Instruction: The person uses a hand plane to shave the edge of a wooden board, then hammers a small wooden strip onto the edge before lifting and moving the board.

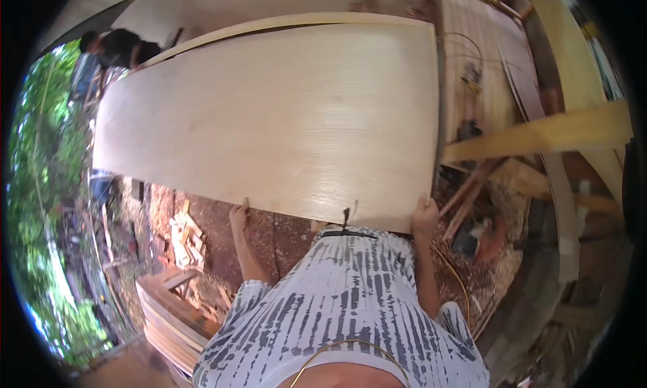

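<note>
A large pale plywood sheet lies in front of me, its near edge close to my waist. My left hand is closed on that near edge, thumb on top, the other fingers mostly hidden underneath. At the near right corner my right hand is wrapped round the sheet's right edge. Beneath the sheet, along its far side, shows a pale wooden frame edge.
At the far left another person in a dark top bends by the sheet. Wood offcuts lie on the sawdust-strewn floor, with stacked curved boards nearer. A timber beam juts in from the right. A power tool rests on boards beyond.
</note>
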`<state>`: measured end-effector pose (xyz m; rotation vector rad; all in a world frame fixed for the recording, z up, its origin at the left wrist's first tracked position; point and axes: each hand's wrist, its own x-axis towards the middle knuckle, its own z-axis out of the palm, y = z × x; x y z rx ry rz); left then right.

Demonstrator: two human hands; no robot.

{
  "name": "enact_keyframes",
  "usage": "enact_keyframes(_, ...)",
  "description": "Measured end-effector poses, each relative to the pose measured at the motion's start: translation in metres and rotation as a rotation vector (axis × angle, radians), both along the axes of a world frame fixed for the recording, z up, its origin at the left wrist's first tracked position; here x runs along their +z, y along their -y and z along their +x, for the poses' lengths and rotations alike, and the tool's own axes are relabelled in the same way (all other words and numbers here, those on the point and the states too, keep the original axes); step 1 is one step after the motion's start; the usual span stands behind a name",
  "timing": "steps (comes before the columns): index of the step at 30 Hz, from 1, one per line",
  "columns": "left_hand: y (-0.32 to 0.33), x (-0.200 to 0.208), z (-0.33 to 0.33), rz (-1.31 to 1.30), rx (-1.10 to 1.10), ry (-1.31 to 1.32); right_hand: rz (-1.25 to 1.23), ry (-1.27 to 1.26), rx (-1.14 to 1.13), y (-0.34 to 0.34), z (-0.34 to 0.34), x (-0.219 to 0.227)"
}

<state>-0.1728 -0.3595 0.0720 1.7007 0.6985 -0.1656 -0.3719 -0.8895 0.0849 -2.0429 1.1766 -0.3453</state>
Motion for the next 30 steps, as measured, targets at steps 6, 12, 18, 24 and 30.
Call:
enact_keyframes(6, -0.02, -0.024, 0.027, 0.391, -0.313, -0.19, 0.013, -0.067, -0.065, -0.006, 0.008, 0.011)
enact_keyframes(12, -0.008, -0.018, 0.012, -0.093, -0.1, -0.114, 0.035, -0.076, -0.101, 0.002, 0.012, 0.017)
enact_keyframes(18, -0.013, -0.012, 0.023, 0.014, -0.118, -0.022, -0.04, -0.056, -0.068, 0.007, 0.028, 0.023)
enact_keyframes(24, 0.009, 0.018, 0.033, 0.284, -0.342, -0.143, 0.004, -0.102, -0.012, 0.018, 0.028, 0.014)
enact_keyframes(30, -0.031, -0.036, 0.036, 0.74, -0.04, -0.059, 0.016, -0.125, -0.04, 0.011, 0.017, -0.005)
